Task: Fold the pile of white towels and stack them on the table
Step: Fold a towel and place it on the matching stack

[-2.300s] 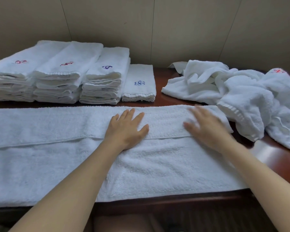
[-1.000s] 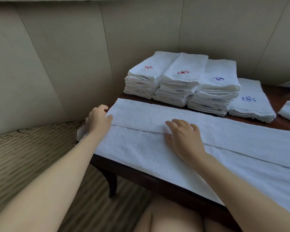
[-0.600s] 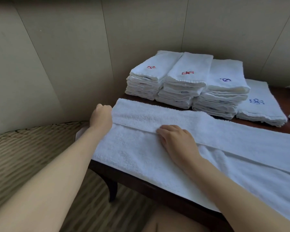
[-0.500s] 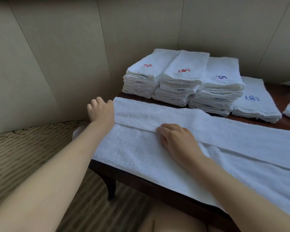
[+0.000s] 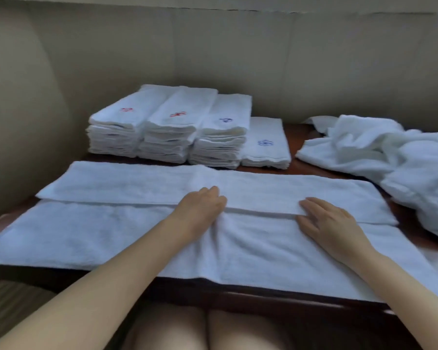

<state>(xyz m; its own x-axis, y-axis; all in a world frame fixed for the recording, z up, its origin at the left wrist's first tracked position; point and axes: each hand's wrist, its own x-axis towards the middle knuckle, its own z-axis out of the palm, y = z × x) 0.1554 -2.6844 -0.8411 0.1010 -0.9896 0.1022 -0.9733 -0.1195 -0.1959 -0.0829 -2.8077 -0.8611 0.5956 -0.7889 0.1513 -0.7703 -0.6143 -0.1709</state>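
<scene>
- Along the near edge of the dark wooden table (image 5: 299, 170), a long white towel (image 5: 116, 236) is lying spread from left to right, its far part folded toward the person so that the fold's edge is running across the middle.
- Both hands are resting flat on that towel: the left hand (image 5: 200, 210) is lying over the fold's edge near the centre, fingers straight and close together, holding nothing; the right hand (image 5: 326, 223) is pressing down just to the right, fingers straight and slightly spread, their tips touching the fold's edge.
- Behind the towel, four stacks of folded towels (image 5: 172, 127) are standing side by side against the beige panelled wall (image 5: 238, 51); the rightmost stack is much lower than the others.
- Small embroidered marks are showing on the tops, red on the two left stacks and blue on the two right; motion blur is making their shapes hard to read.
- At the right, the pile of unfolded towels (image 5: 390, 157) is lying crumpled on the table, running out of view at the right edge.
- The towel's right end is also being cut off by the frame.
</scene>
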